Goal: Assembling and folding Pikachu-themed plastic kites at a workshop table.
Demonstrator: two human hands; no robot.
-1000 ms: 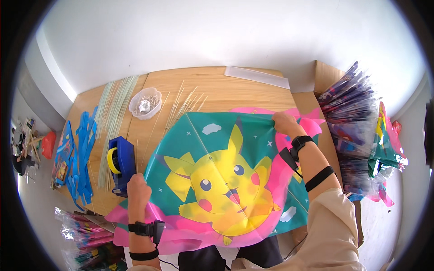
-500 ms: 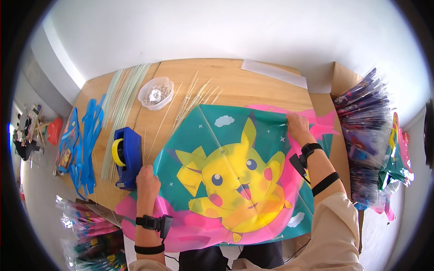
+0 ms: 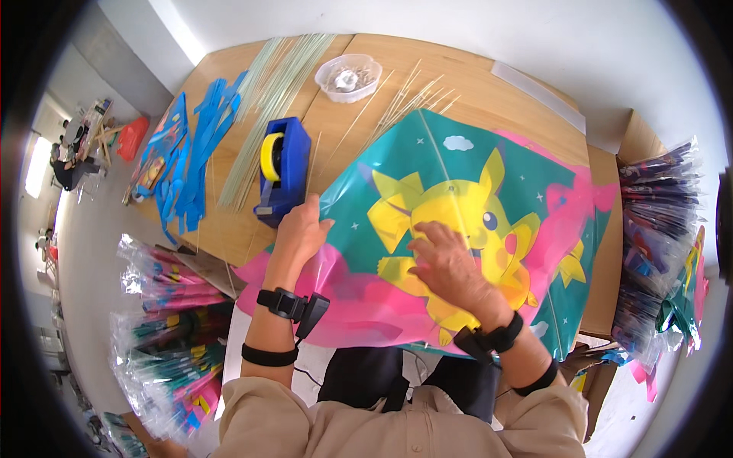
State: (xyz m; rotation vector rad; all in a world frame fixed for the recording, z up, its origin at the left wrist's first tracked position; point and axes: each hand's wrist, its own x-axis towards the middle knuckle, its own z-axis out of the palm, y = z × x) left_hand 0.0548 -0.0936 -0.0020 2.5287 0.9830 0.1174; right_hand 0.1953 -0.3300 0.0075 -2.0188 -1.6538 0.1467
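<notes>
Bringing my right hand (image 3: 452,263) in from the far edge of the printed sheet (image 3: 500,252), I now have it over the middle, fingers spread apart; from here I can't make out whether they touch. My left hand (image 3: 299,235) stays at the sheet's left edge, just near of the blue tape dispenser (image 3: 296,169); its grip is unclear to me. The sheet lies across the table's (image 3: 466,72) near right part.

A workshop: tape dispenser (image 3: 296,164), thin sticks (image 3: 273,107), bagged goods (image 3: 655,240).
</notes>
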